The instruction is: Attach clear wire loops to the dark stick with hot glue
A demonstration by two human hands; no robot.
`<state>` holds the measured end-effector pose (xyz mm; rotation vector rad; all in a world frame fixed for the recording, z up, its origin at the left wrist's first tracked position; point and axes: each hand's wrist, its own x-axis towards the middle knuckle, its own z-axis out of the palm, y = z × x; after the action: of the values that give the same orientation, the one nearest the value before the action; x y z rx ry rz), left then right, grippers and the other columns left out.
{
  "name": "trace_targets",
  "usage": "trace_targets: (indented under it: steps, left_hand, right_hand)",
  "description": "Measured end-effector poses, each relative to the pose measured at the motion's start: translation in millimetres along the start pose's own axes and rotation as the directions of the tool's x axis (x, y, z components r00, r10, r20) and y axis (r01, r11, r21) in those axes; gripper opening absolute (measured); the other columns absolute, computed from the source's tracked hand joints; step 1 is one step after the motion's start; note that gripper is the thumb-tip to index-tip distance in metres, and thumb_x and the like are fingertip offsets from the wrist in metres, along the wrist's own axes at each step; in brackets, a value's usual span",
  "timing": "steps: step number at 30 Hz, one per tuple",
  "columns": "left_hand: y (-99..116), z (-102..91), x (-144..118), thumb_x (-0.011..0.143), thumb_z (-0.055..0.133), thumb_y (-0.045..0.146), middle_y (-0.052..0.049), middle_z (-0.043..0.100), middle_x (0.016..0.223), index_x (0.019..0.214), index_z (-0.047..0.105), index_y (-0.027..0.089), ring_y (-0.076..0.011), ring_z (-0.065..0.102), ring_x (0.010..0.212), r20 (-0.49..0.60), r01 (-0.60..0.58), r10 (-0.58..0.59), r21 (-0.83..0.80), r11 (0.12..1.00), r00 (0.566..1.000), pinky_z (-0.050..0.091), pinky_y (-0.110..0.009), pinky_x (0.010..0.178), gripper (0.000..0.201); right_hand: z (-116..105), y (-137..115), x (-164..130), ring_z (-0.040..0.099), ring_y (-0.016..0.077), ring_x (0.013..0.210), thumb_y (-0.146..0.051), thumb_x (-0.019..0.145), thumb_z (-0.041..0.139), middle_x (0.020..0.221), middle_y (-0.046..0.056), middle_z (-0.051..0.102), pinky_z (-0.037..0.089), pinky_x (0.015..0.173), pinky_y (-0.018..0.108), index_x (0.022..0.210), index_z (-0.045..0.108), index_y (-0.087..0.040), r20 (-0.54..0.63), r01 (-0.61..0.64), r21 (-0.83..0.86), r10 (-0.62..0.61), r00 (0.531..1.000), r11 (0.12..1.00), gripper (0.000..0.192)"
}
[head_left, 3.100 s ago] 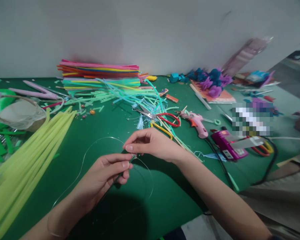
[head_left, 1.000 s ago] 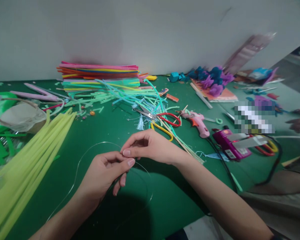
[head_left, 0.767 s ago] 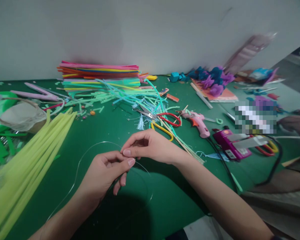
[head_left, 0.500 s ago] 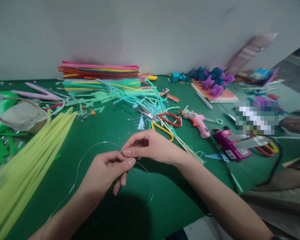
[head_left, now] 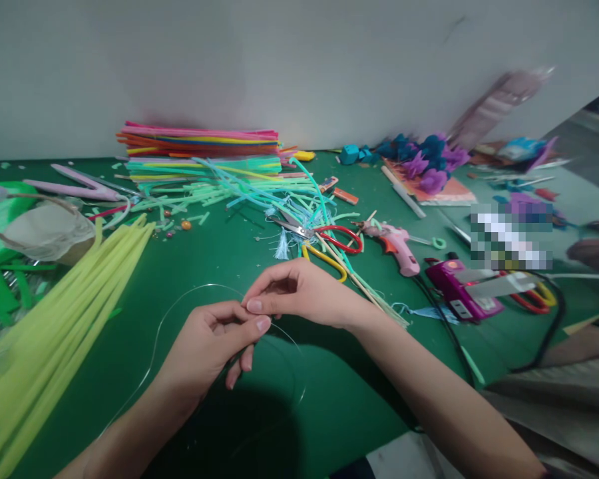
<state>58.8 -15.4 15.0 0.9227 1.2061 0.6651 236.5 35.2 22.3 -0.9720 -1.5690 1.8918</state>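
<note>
Fingertips [head_left: 262,324] press together on left hand [head_left: 217,340] and right hand [head_left: 294,293], apparently pinching a clear line [head_left: 210,285] that loops out both sides over the green table [head_left: 349,396]; the very pinch point is hidden. Ease either grip, and that springy-looking line could slip loose!
</note>
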Motion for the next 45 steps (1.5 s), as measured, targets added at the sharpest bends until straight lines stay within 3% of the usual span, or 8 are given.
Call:
trace_targets:
  steps: [23,29,45]
  left_hand:
    - [-1,-1.1,0,0.073,0.076,0.044,0.004,0.058,0.044,0.075,0.066,0.016,-0.0036,0.039,0.029,0.007,0.022,-0.022,-0.024,0.999,1.0,0.024,-0.014,0.031,0.03]
    - [-11,-7.6,6,0.081,0.064,0.05,0.0,0.058,0.045,0.071,0.065,0.015,-0.007,0.042,0.032,0.048,0.026,-0.021,-0.106,0.994,0.999,0.03,-0.016,0.028,0.036]
    - [-15,-8.7,7,0.075,0.075,0.046,0.004,0.058,0.046,0.074,0.066,0.015,-0.0047,0.043,0.031,0.033,-0.016,0.018,-0.076,0.997,0.999,0.032,-0.013,0.03,0.032]
  right_hand:
    - [-1,1,0,0.063,0.0116,0.071,-0.039,0.076,0.079,0.078,0.001,0.07,0.051,0.07,0.026,0.089,0.074,-0.017,-0.016,0.004,0.013,-0.004,1.0,1.0,0.026]
    - [-2,3,1,0.062,0.0104,0.07,-0.038,0.076,0.079,0.076,0.0,0.07,0.05,0.068,0.024,0.088,0.074,-0.017,-0.007,0.016,0.027,-0.016,1.0,1.0,0.024]
    - [-2,3,1,0.06,0.0096,0.07,-0.037,0.078,0.078,0.075,0.0,0.068,0.048,0.064,0.021,0.089,0.074,-0.017,-0.007,0.018,0.016,-0.018,1.0,1.0,0.024]
